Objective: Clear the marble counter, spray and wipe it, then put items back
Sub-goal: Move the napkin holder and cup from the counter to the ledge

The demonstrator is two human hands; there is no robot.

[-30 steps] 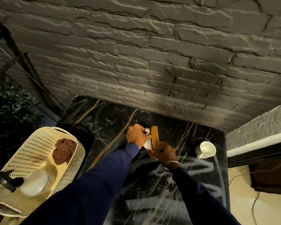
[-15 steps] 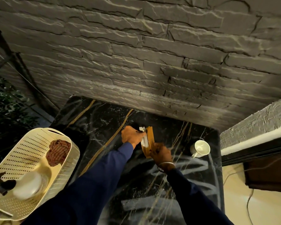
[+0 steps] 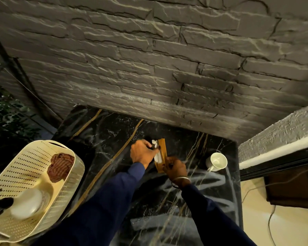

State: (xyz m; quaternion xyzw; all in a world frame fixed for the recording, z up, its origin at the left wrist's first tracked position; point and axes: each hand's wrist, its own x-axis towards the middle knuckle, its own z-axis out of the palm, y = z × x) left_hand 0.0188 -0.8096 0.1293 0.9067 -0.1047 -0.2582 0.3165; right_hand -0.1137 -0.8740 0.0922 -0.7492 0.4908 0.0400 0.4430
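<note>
While both hands meet at the middle of the black marble bench (image 3: 100, 139), they grip one amber-coloured holder (image 3: 161, 153) standing on its surface. The left hand (image 3: 141, 153) closes on the holder's left side, over a white item (image 3: 157, 158) set in it; what that white item is cannot be made out. The right hand (image 3: 175, 168) pinches the holder's near end, and its fingers hide that end. A white cup (image 3: 217, 161) stands on the bench to the right of the right hand, apart from it. Pale smeared streaks (image 3: 203, 180) cross the marble below and right of the hands. Well to the left of the left hand sits a cream perforated basket (image 3: 21, 166), cut off by the frame edge. It holds a striped brown cloth (image 3: 60, 166) and a blurred white spray bottle (image 3: 27, 203), whose dark trigger head is partly out of frame. Dark blue sleeves (image 3: 103, 201) cover both forearms.
</note>
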